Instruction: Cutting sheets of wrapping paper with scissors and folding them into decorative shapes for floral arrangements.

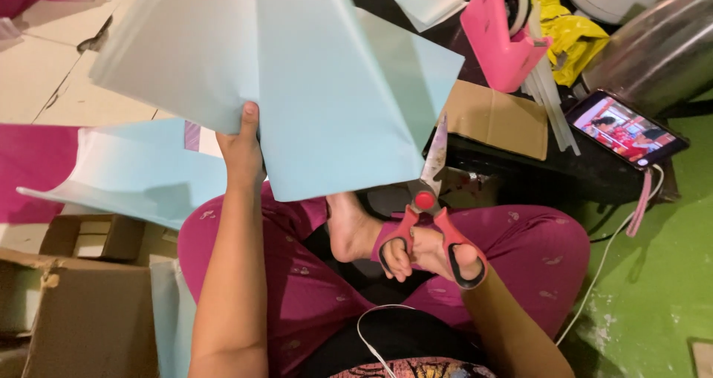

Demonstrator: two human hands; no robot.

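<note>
Left hand (241, 151): grip pinching the lower edge of a large pale blue sheet (327, 88), holding it up in front of the crossed legs; right hand (427, 252): fingers threading the red handles of scissors (431, 214), grip closing on them, blades lying near-shut at the sheet's lower right edge; step judged: cutting into the sheet, just starting; next move is calling for the blades opening along a steady line; sheet's top running out of view; any cut line impossible to make out; phone (627, 129) glowing at right
</note>
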